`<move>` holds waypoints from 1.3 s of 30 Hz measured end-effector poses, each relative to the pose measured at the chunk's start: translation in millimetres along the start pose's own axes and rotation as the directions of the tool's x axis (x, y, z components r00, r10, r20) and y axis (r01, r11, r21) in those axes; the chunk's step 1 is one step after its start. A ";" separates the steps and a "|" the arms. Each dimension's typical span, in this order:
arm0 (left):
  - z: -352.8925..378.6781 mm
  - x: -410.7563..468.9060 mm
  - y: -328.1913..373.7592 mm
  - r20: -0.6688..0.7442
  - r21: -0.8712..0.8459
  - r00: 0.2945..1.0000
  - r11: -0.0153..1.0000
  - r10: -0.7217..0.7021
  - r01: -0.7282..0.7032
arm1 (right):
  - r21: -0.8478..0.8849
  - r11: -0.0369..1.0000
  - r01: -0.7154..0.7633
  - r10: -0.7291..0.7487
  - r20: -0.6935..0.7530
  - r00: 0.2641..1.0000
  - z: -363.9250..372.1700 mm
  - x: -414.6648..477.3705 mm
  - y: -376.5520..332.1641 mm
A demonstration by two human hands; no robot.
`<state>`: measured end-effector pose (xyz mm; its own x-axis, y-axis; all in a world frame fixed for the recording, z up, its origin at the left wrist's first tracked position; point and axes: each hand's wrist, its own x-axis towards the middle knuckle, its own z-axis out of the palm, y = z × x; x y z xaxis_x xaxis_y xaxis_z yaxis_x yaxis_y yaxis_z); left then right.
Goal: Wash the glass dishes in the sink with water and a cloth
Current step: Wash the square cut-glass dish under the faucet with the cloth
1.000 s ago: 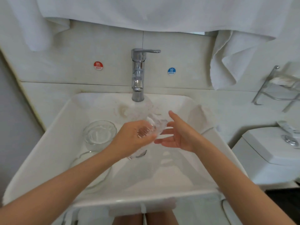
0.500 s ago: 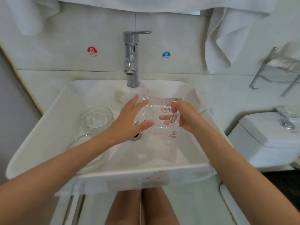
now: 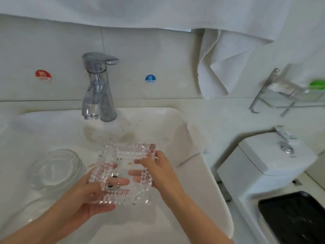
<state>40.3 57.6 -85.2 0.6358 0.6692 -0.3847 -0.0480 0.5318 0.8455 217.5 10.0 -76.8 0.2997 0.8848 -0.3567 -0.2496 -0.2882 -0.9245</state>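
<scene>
**Materials / finish check**

We see 2 glass items. The square dish [image 3: 128,150] is clear cut glass with a ribbed, knobbly rim. The round bowl [image 3: 56,169] is clear and smooth. The sink [image 3: 216,199] looks like white glossy ceramic, with a dull stained patch near the tap. The tap [image 3: 98,88] is polished chrome metal. The cloth [image 3: 188,143] and the towel [image 3: 219,64] are white, matt fabric. The wall rack [image 3: 263,95] is bright metal rod. The cistern [image 3: 263,161] is white gloss. The bin bag [image 3: 295,217] is shiny black plastic.

A chrome tap [image 3: 98,88] stands against the tiled wall. Left of the tap is a red "HOT" sticker [image 3: 43,75], right of it a blue "COLD" sticker [image 3: 150,79]. Farther right hang a white towel [image 3: 219,67] and a metal rack [image 3: 274,101]. Below the rack are a toilet cistern [image 3: 263,166] and a black bin [image 3: 295,217].
</scene>
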 end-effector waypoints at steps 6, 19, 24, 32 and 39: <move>19.1 -8.7 19.5 -0.121 0.081 0.990 0.994 -0.067 0.077 | 0.007 0.992 -0.125 0.125 -0.037 0.991 12.3 -24.2 -5.9; 96.4 -65.2 100.2 -0.126 0.207 0.964 0.944 -0.235 0.257 | -0.301 0.921 -0.247 0.123 -0.375 0.919 0.0 -126.9 -89.6; 136.3 -57.5 88.4 -0.172 0.349 0.974 0.916 -0.145 0.198 | -0.098 0.978 -0.182 0.093 -0.579 0.810 -12.4 -156.0 -83.8; 217.1 -35.7 54.5 0.058 0.601 0.969 0.783 -0.241 0.159 | 0.055 0.985 -0.163 0.137 -0.827 0.546 -75.3 -207.5 -69.7; 316.2 -15.2 6.0 0.186 0.692 0.923 0.712 -0.338 0.121 | 0.127 0.982 -0.139 0.170 -0.916 0.362 -158.1 -242.4 -52.7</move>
<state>274.0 -113.5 42.7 0.7462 0.3413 -0.5716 0.5759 0.0999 0.8114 303.6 -247.2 37.1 0.9099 -0.0638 -0.4099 -0.4041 -0.3595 -0.8411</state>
